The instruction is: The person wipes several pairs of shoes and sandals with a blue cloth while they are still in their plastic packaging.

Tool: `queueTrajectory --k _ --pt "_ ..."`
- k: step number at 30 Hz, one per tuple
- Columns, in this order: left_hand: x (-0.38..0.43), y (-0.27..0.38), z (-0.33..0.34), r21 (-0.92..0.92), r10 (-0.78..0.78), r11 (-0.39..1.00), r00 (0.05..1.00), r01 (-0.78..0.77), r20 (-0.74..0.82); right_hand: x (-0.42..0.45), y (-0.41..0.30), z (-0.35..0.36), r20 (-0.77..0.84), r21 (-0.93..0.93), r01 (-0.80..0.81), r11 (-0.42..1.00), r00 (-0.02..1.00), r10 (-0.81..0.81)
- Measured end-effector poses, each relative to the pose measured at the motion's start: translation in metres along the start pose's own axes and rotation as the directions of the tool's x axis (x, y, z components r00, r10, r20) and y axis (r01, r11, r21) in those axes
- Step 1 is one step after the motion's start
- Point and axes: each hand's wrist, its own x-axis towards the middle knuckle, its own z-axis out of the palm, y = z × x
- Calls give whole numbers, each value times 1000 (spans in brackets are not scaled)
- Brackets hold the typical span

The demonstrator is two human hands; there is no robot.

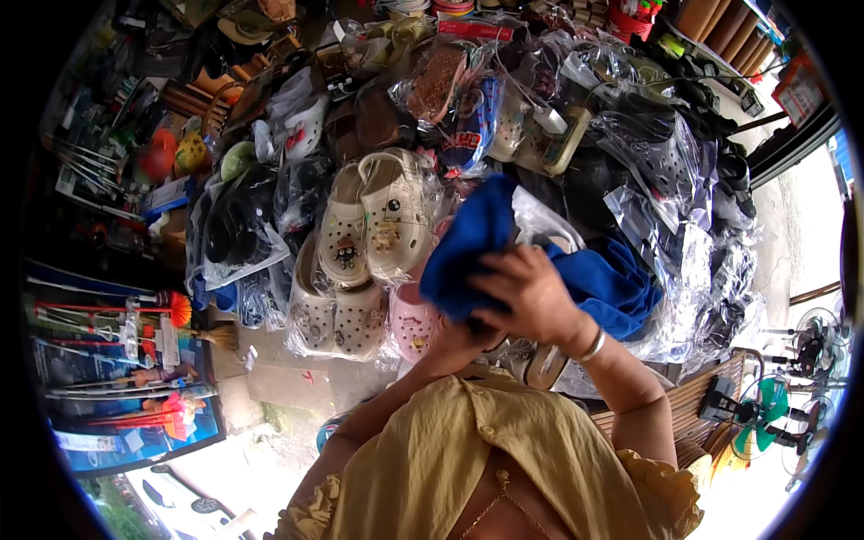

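Note:
A blue cloth (466, 250), blurred, hangs in front of my chest above the footwear. My right hand (523, 290), with a bracelet at the wrist, curls its fingers on the cloth's lower right side. Just below it, my left hand (466, 341) is raised against the cloth's lower edge; its fingers are mostly hidden, and something dark shows between the hands. More blue fabric (607, 290) lies crumpled to the right; whether the two are one piece is unclear. Cream clogs with charms (398, 216) in clear plastic lie left of the cloth, beside a pink clog (413, 324).
Bagged shoes and sandals cover the display, with grey clogs (661, 158) at the right. A white power strip (549, 119) and its cord lie across the pile. Brushes (162, 310) stand at the left. Fans (763, 412) and a slatted wooden seat (709, 391) are at the lower right.

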Motion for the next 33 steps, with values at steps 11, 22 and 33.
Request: queueTrajectory --k 11,22,33 --pt "3 19 3 735 276 604 946 -307 168 -28 47 -23 -9 5 -337 941 941 337" --pt "2 19 -11 777 300 523 929 -351 218 -20 6 -29 -155 -104 -108 989 984 91" --pt "4 3 -23 477 226 852 974 -215 37 -88 101 -22 -430 -145 -627 765 736 522"
